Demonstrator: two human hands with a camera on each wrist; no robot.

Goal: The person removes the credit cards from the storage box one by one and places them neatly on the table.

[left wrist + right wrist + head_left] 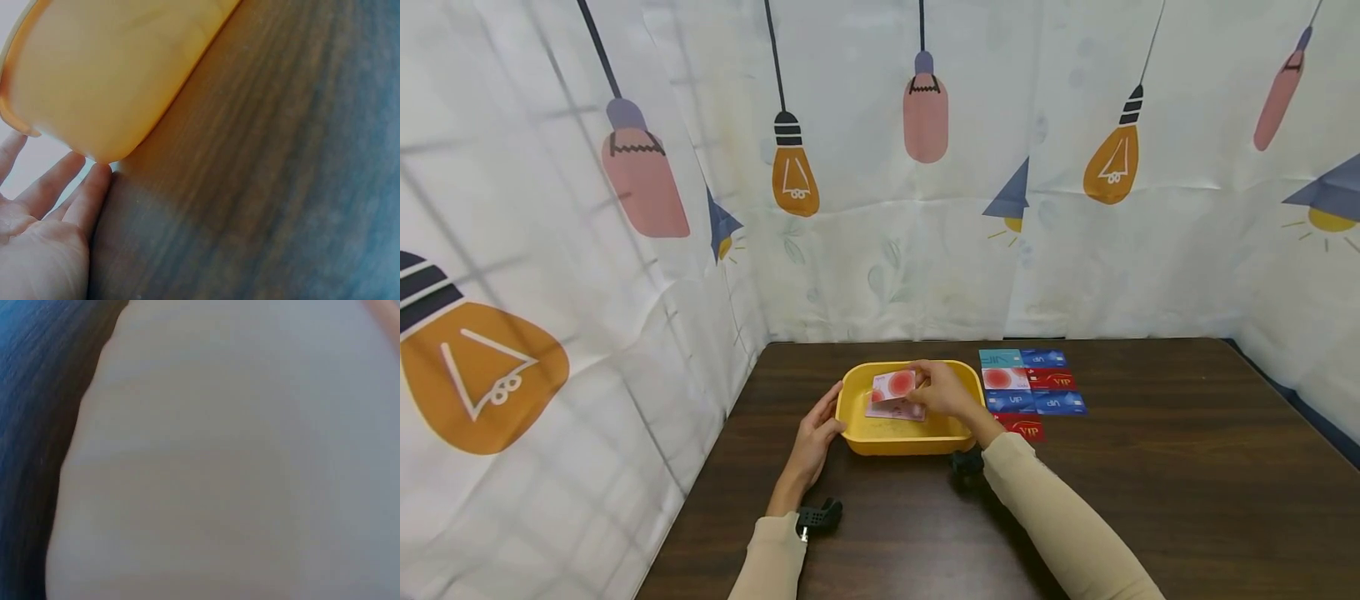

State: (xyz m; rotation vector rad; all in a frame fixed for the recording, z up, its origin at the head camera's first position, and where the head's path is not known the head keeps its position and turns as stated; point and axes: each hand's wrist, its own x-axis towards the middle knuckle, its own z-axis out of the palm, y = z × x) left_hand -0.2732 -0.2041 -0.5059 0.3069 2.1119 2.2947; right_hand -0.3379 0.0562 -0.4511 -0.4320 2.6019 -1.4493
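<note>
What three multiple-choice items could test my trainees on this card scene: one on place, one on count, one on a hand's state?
1. Where does the yellow tub stand?
A. left of the card rows
B. right of them
C. on them

2. How many cards lie on the table?
A. three
B. seven
C. twelve

3. What is the right hand doing?
A. resting flat
B. pinching a white-and-red card
C. gripping the rim

Answers: 1 A, rows lie to its right; 2 B, three pairs plus one; 3 B, card held above the tub.
</note>
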